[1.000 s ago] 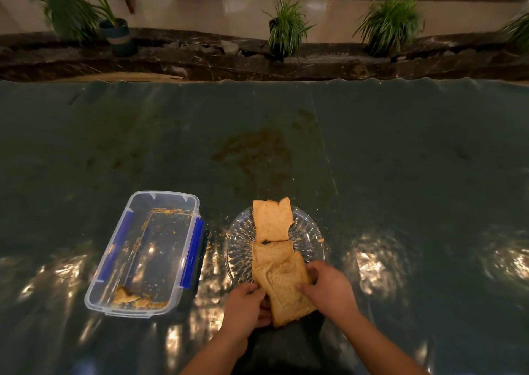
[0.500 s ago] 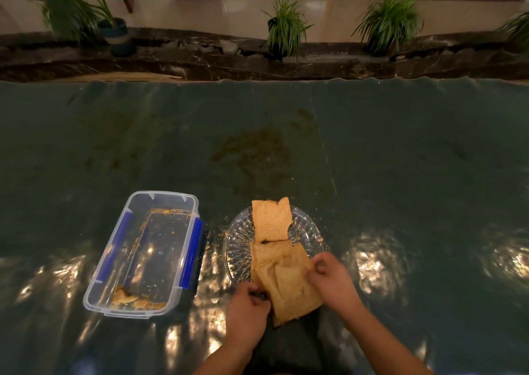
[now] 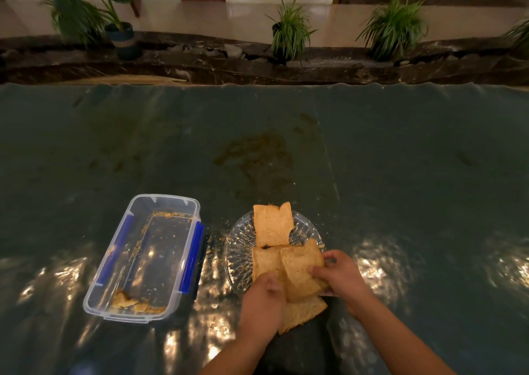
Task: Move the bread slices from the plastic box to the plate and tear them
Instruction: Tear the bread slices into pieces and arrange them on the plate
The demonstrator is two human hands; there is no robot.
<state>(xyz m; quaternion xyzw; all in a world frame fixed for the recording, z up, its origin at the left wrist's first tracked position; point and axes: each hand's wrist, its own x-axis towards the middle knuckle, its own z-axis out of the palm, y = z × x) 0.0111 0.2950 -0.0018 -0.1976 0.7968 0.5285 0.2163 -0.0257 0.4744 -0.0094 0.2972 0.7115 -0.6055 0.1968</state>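
Dark green sheeting (image 3: pixel 400 174) covered our table, glossy with reflected light, and beyond its far edge potted plants (image 3: pixel 289 30) stood along a stone ledge. Well to the left of our left hand sat the clear plastic box (image 3: pixel 143 257) with blue side clasps, open, holding only crumbs and a small broken scrap of bread in its near corner. Our left hand (image 3: pixel 264 303) was closed around the near left edge of a bread slice (image 3: pixel 300 277), which we held over the near rim of the glass plate (image 3: pixel 240 254). Just beyond our hands another slice (image 3: pixel 272 225) lay flat on the plate's far side, and more bread lay under the held one, reaching past the plate's near edge. Our right hand (image 3: pixel 340 277) pinched the same slice's right edge, fingers curled over it.
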